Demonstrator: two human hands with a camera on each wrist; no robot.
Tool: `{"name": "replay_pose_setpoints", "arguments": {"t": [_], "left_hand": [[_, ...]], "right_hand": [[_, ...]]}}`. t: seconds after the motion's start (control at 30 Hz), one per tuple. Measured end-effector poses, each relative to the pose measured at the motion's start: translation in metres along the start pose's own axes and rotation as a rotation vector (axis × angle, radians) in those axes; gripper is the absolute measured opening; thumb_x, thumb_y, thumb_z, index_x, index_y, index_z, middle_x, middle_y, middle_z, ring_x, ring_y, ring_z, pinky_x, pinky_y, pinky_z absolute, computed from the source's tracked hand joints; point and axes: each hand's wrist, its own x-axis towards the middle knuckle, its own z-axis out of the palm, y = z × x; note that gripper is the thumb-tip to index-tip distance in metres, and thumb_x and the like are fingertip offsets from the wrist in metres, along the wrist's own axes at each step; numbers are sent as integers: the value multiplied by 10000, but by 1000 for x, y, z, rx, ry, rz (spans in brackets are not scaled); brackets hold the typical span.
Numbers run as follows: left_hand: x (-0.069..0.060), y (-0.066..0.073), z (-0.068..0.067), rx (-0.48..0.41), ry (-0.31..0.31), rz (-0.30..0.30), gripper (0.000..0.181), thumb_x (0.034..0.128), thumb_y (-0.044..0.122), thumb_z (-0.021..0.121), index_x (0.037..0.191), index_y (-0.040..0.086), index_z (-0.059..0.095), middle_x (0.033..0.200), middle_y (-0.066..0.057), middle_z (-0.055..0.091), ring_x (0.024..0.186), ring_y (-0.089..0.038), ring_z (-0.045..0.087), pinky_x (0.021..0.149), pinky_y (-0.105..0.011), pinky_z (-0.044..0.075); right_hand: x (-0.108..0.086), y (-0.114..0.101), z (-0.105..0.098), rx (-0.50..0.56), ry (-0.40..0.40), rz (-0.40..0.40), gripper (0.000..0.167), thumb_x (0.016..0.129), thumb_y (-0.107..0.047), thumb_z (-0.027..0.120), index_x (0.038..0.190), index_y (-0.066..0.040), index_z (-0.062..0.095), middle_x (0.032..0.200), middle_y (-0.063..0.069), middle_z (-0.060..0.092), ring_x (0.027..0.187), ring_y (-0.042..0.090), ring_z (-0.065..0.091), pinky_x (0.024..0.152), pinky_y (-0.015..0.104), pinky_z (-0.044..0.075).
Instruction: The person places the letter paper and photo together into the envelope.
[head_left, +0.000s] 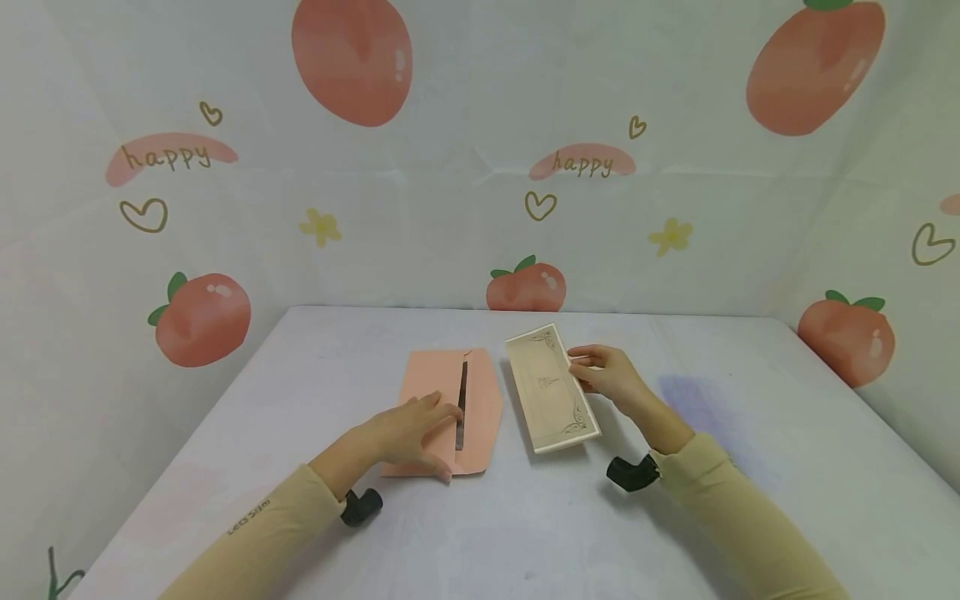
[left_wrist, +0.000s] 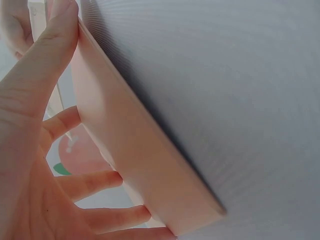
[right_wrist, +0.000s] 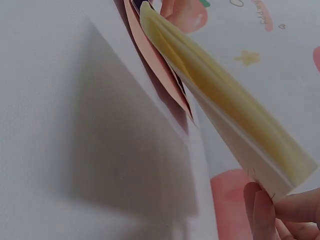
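A pink envelope (head_left: 437, 371) lies on the table with its flap to the right and a dark slit showing along its mouth. My left hand (head_left: 412, 429) rests on it with spread fingers. One fingertip is at the slit and the thumb is at the near edge; the left wrist view shows fingertips touching the envelope (left_wrist: 130, 135). To its right, my right hand (head_left: 611, 379) pinches the right long edge of a cream card (head_left: 551, 387) with ornate corners. The card (right_wrist: 225, 105) is tilted above the table, apart from the envelope.
A white cloth covers the table (head_left: 510, 533), and a white backdrop (head_left: 465, 100) printed with peaches, hearts and "happy" stands behind it. Black wrist-worn pieces (head_left: 632, 473) sit below both wrists. The card casts a shadow (right_wrist: 130, 135) on the cloth.
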Motion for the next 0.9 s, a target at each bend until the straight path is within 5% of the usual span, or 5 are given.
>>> {"name": "replay_pose_setpoints", "arguments": {"t": [0.9], "left_hand": [[1,2,-1,-15,-19,-52,737,662,568,750,1259,258,450,1385,-141,398,1242,-417,456,899,-535,471]], "right_hand": [[5,-7,29,-5,-39,5,386,903,-64,580,1256,70,503,1145,266,595,746,78,623,747,292,565]]}}
